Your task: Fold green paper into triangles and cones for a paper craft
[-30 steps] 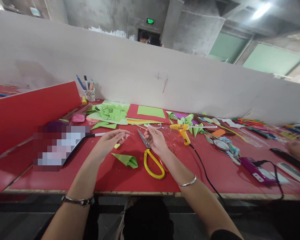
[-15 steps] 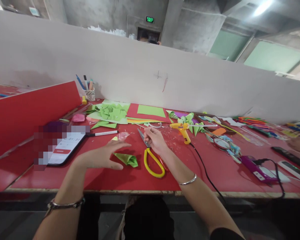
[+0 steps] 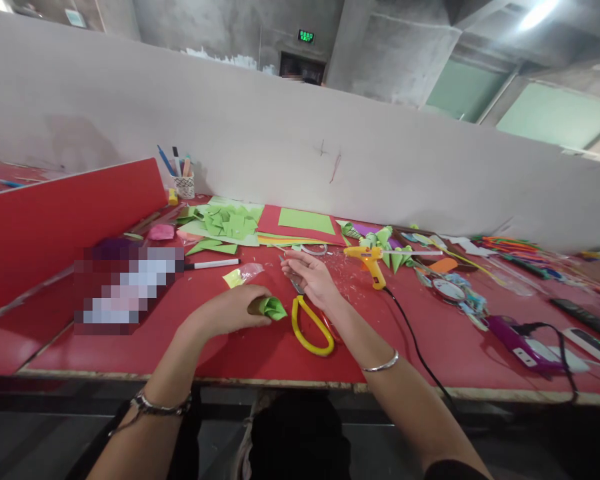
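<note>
My left hand [image 3: 233,310] is closed around a rolled green paper cone [image 3: 273,309], whose open, folded end points right. The cone's narrow end is hidden in the hand. My right hand [image 3: 313,275] is raised over the blades of the scissors [image 3: 313,331], with fingers curled and bunched near the tips; anything between them is too small to make out. The scissors have yellow handles and lie on the red tabletop [image 3: 240,360]. Just beyond my left hand lies a small clear plastic bag [image 3: 250,272] beside a piece of yellow paper [image 3: 233,278].
A yellow glue gun [image 3: 370,261] with its black cord lies to the right. Behind are green paper pieces [image 3: 227,223] and finished green cones [image 3: 380,240]. A marker [image 3: 213,264], a blurred phone [image 3: 135,293], a pen cup [image 3: 184,185] and a purple power strip [image 3: 523,343] surround the workspace.
My left hand moved away from near my right hand, opened over the green paper cone, and has now closed on it. My right hand stays near the scissors, its fingers slightly looser.
</note>
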`<act>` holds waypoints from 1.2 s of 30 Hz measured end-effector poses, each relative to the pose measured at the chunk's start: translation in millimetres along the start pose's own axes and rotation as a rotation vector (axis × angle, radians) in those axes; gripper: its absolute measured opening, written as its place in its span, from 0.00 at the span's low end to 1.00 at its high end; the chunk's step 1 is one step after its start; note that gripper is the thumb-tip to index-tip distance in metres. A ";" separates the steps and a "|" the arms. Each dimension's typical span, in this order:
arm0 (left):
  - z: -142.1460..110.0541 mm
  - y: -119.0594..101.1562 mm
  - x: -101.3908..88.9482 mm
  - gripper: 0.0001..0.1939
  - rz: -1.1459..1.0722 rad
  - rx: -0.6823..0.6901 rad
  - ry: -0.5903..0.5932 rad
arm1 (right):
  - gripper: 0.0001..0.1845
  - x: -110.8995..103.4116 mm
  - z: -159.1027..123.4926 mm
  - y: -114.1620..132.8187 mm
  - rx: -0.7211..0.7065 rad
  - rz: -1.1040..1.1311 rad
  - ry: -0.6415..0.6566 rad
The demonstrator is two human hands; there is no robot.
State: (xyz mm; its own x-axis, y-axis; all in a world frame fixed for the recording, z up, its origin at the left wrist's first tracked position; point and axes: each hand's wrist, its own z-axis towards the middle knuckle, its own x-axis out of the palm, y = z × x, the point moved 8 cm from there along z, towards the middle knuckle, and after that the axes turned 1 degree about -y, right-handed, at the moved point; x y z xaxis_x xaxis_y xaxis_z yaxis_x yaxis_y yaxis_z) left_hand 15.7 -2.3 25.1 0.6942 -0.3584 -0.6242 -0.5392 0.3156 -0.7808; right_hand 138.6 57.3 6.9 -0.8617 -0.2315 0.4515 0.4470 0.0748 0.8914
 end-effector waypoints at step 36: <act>12.5 2.1 -13.6 0.20 0.148 -0.014 -0.257 | 0.06 42.3 -31.5 46.6 -0.718 -0.871 0.171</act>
State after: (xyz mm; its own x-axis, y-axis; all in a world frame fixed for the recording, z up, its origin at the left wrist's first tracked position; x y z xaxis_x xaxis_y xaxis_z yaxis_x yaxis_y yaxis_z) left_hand 11.1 14.2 32.3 0.7050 -0.0743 -0.7053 -0.6484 0.3353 -0.6835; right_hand 130.5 20.5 66.4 -0.9269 -0.0657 -0.3694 -0.2052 -0.7354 0.6458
